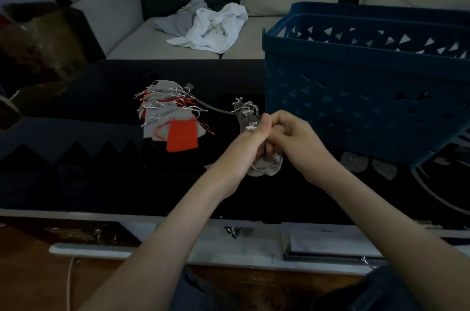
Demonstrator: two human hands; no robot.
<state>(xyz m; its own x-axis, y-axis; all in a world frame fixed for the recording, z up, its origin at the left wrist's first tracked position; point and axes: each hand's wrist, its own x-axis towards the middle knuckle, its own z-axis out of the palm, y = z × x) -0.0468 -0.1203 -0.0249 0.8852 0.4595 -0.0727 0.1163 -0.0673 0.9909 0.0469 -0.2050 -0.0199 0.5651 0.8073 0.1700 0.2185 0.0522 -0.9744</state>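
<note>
Both hands meet over the black table (76, 183) around a bunch of small grey drawstring pouches (267, 167). My left hand (250, 140) grips the bunch from the left, thumb up along it. My right hand (292, 137) curls its fingers round the same bunch from the right. Pouch tops with white strings (245, 107) stick up past the hands. To the left lies a pile of grey pouches (162, 104) with white and red strings, and an orange-red pouch (181, 136) lies flat on its near end.
A dark blue plastic basket (356, 87) with triangular holes stands at the right of the table, close to my right hand. Behind the table is a light sofa (142, 38) with crumpled white and grey cloths (208, 23). A brown box (43, 38) sits at the far left.
</note>
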